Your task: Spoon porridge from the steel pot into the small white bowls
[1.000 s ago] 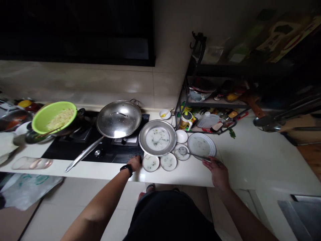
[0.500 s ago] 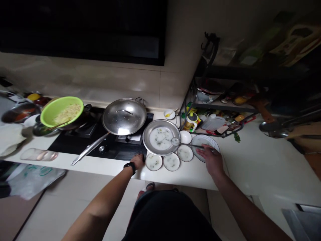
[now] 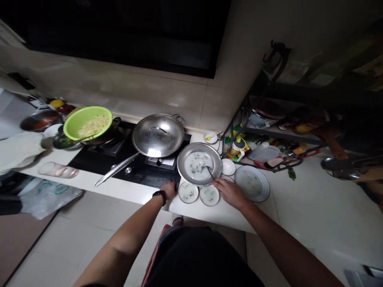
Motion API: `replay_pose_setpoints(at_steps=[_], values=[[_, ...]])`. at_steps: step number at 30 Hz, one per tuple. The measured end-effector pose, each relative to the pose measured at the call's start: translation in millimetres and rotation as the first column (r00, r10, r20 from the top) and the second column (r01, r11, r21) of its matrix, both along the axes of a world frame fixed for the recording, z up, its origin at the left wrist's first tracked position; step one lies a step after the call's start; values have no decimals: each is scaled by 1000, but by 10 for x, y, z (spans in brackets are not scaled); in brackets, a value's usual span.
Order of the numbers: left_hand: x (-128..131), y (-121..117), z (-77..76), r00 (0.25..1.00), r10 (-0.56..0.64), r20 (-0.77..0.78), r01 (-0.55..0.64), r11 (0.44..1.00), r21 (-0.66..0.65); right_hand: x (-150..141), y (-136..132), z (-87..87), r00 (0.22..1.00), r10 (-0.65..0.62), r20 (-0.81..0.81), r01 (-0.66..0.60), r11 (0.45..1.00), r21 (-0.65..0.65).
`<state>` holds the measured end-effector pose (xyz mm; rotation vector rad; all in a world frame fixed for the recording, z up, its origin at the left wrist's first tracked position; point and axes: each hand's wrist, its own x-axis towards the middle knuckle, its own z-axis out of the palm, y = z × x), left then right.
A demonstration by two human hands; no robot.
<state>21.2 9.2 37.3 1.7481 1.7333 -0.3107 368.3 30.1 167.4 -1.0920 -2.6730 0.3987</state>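
My right hand (image 3: 230,191) grips the handle of a metal ladle (image 3: 210,173). The ladle's head is down in a steel basin (image 3: 181,172) of white liquid with green bits. Below the basin stand two small dishes (image 3: 188,193) (image 3: 209,195) of similar liquid; a third dish (image 3: 228,179) is mostly hidden behind my right hand. Right of that hand is a larger ribbed plate (image 3: 265,187), also with pale liquid and green bits. My left hand (image 3: 168,190), a black band on its wrist, rests with fingers outstretched at the stove's front right corner.
A lidded pan (image 3: 158,135) sits on the black stove (image 3: 137,175), handle pointing forward left. A green colander (image 3: 70,125) of pale shreds is further left. A glass (image 3: 58,170) lies near the counter edge. A rack (image 3: 284,135) with bottles stands right; small white bowls (image 3: 229,167) are behind.
My right hand has moved left from over the ribbed plate, bringing the ladle's head deeper into the basin. My left hand stays at the stove corner. The view has shifted slightly.
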Motion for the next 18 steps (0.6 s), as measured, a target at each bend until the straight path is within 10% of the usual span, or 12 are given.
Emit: replay_pose_setpoints(at_steps=[10, 18], values=[[-4, -12, 45, 1000, -14, -4, 14, 1000, 1, 865, -558, 403, 800, -490, -346, 537, 842, 47], [20, 15, 58, 1000, -19, -21, 19, 1000, 2, 1073, -870, 55, 701, -613, -364, 606, 782, -148]])
